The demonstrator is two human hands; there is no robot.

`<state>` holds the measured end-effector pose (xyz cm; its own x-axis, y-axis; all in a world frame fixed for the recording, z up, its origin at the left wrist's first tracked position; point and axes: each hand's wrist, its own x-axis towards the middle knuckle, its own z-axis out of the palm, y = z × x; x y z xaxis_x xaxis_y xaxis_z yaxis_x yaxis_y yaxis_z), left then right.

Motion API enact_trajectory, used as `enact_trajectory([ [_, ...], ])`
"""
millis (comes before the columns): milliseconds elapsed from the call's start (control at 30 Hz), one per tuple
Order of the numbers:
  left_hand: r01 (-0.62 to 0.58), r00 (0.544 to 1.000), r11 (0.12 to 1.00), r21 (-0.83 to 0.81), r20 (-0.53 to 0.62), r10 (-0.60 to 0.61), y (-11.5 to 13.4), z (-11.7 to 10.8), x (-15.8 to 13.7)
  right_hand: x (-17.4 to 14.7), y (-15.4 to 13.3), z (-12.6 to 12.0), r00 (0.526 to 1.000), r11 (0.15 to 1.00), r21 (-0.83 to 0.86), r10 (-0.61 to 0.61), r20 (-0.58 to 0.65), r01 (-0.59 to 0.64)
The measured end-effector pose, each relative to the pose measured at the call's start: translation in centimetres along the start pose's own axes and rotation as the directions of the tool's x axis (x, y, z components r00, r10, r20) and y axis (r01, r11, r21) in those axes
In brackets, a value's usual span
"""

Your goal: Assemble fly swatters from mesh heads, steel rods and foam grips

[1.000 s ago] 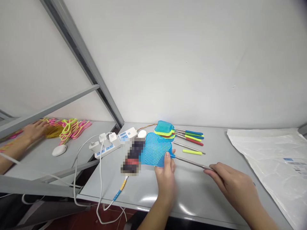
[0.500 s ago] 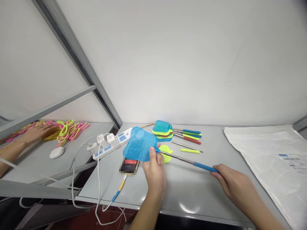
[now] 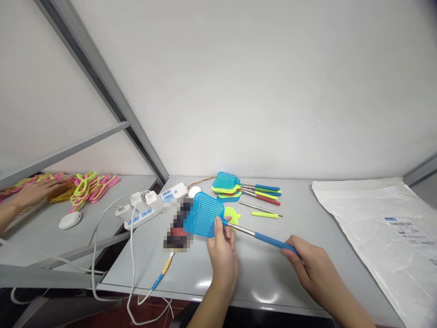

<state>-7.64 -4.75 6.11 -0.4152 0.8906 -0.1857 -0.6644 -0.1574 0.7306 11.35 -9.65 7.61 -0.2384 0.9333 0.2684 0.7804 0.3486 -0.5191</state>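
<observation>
While left hand (image 3: 222, 255) pinches swatter (image 3: 207, 214), right hand (image 3: 313, 264) grips handle (image 3: 271, 239).

Coarse pixel blocks blur the screen of a smartphone (image 3: 177, 233), and the head of a blue fly swatter (image 3: 207, 214) covers part of it. The right hand (image 3: 309, 262) hides the end of that swatter's grip. The left hand (image 3: 222, 255) and the blue head conceal most of a yellow-green swatter head (image 3: 232, 213). In the stack behind, a red fly swatter (image 3: 268, 198) has its head almost wholly buried. Print on the label of a white plastic mailer (image 3: 365, 223) is too small to read; the frame crops the mailer, both forearms and a co-worker's arm (image 3: 10, 212).
</observation>
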Motion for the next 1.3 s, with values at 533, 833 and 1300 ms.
enact_trajectory([
  [533,0.022,0.986,0.972,0.233,0.156,-0.060,-0.5,1.0,3.9,2.6,2.2,2.9,0.993,0.997,0.027,0.068,0.094,-0.071],
  [833,0.069,0.843,0.852,0.519,0.427,-0.329,-1.5,1.3,5.3,9.5,6.5,2.4,0.997,0.980,-0.187,0.074,0.023,-0.068],
  [1300,-0.476,0.781,0.495,0.727,0.608,-0.142,-1.3,0.4,4.2,13.8,11.1,5.2,0.994,0.954,-0.300,-0.012,-0.108,-0.021],
])
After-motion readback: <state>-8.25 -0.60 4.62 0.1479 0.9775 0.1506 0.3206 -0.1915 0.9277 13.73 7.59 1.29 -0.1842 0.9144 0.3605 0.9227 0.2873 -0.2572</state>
